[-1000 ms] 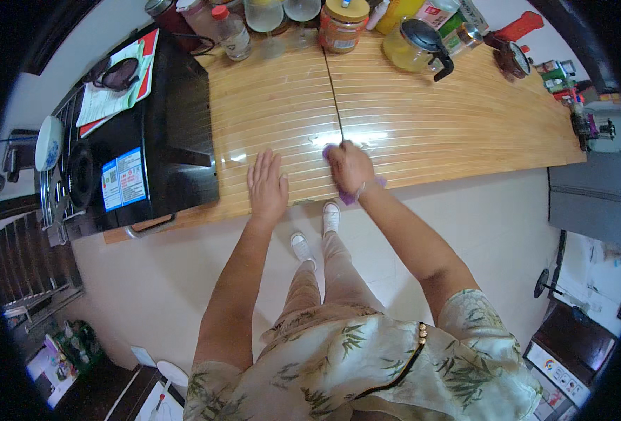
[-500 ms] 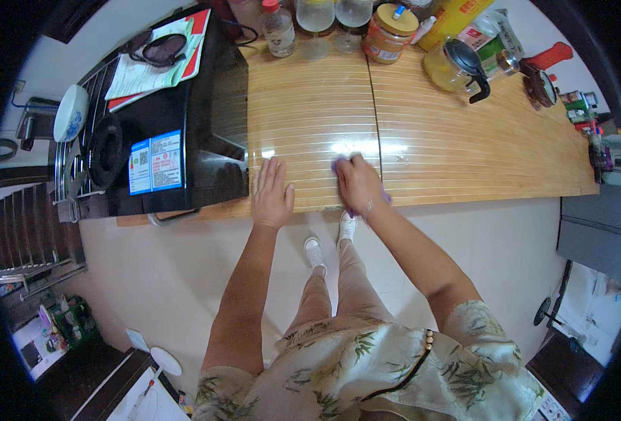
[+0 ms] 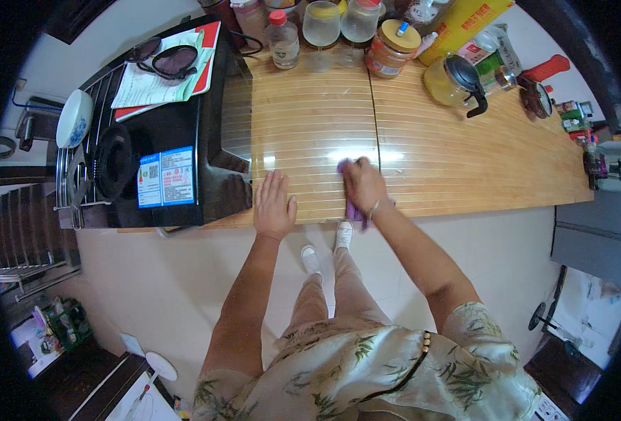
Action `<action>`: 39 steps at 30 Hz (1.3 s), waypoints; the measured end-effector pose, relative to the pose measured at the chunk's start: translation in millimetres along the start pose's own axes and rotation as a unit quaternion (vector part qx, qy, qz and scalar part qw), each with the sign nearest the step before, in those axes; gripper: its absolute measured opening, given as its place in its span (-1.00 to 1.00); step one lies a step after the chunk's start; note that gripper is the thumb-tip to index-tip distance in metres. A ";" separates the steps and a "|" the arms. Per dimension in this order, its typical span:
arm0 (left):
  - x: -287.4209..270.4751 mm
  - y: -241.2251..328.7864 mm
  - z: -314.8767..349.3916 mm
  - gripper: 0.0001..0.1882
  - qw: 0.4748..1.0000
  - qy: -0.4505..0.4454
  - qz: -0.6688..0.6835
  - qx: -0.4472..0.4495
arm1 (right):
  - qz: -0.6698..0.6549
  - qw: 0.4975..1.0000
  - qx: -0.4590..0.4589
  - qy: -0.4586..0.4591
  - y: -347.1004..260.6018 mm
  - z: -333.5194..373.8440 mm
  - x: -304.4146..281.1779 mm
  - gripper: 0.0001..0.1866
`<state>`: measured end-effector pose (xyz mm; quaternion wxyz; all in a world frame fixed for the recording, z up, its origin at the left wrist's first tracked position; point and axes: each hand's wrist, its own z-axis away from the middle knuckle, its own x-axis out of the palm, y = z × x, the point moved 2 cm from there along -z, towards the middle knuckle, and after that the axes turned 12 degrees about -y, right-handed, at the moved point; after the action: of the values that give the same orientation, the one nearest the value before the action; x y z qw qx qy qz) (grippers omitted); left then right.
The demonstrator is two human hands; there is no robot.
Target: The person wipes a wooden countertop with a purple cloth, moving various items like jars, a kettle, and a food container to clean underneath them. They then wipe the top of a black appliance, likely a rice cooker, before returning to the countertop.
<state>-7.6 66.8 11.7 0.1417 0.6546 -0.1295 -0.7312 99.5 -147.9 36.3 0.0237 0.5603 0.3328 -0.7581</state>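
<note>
My left hand (image 3: pixel 275 205) lies flat on the wooden tabletop (image 3: pixel 310 126), fingers stretched out, close to the black appliance. Bunched under my right hand (image 3: pixel 364 185) is a purple cloth (image 3: pixel 353 210), pressed to the wood by the front edge. Some of the cloth shows past my fingertips, and a fold hangs below the palm; the rest is hidden by the hand. A dark seam in the tabletop runs just right of that hand.
On the left stands a black appliance (image 3: pixel 216 140) with papers and sunglasses (image 3: pixel 174 62) on top, and a bowl (image 3: pixel 75 118) beside them. Along the back are a red-capped bottle (image 3: pixel 284 45), glasses (image 3: pixel 321 28), a lidded jar (image 3: pixel 392 50) and a glass teapot (image 3: pixel 451 81).
The view has shifted, so the table and its things sit slightly lower. My right hand keeps hold of the cloth, whose lower fold now hangs more visibly. My left hand stays flat.
</note>
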 end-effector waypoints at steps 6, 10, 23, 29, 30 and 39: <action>7.3 -0.1 -3.4 -0.44 1.000 -0.002 0.004 0.029 | 0.002 0.998 0.028 0.064 9.3 -98.0 -8.2 -0.85; 10.8 -8.1 -1.1 -0.48 1.000 -0.006 -0.031 0.002 | 0.016 0.998 -0.030 -0.047 -46.4 -19.9 31.7 -0.86; 6.5 0.3 -0.9 -0.52 0.998 0.027 -0.041 0.027 | 0.008 0.988 0.074 0.138 58.8 125.9 4.7 -0.86; 12.4 -5.1 -4.5 -0.52 0.999 0.025 -0.038 0.016 | -0.033 0.997 0.031 0.059 -59.7 75.7 64.3 -0.88; 12.9 -7.3 -5.9 -0.52 0.999 0.033 -0.036 0.017 | -0.026 0.999 0.023 0.039 -60.7 75.5 62.4 -0.88; 18.3 -3.3 -5.4 -0.51 0.998 0.038 -0.042 0.029 | -0.073 0.957 0.208 0.189 118.4 139.9 7.0 -0.91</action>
<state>-4.2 62.9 -6.9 0.0962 0.6908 -0.1174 -0.7070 28.6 -311.8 -5.4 -0.2121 0.6597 0.2067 -0.6907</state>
